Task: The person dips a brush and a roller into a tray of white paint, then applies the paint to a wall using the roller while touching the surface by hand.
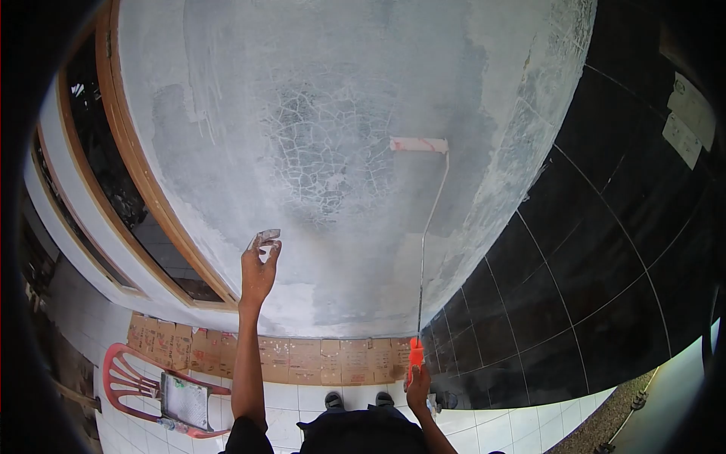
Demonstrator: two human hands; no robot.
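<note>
My right hand (pixel 417 390) is closed round the orange handle of a paint roller (pixel 418 145). The roller's pinkish-white sleeve lies against a grey-white wall (pixel 348 265), right of a patch of cracked paint (pixel 329 147). Its long wire frame runs down to the handle. My left hand (pixel 259 265) is raised before the wall, left of and below the cracked patch, with its fingers bent round a small, flat greyish-white piece (pixel 268 235).
A red plastic chair (pixel 121 378) holding a paint-smeared tray (pixel 184 401) stands at lower left. Cardboard sheets (pixel 302 360) line the wall's foot. Wood-framed windows (pixel 140 159) are at left, black tiles (pixel 575 250) at right.
</note>
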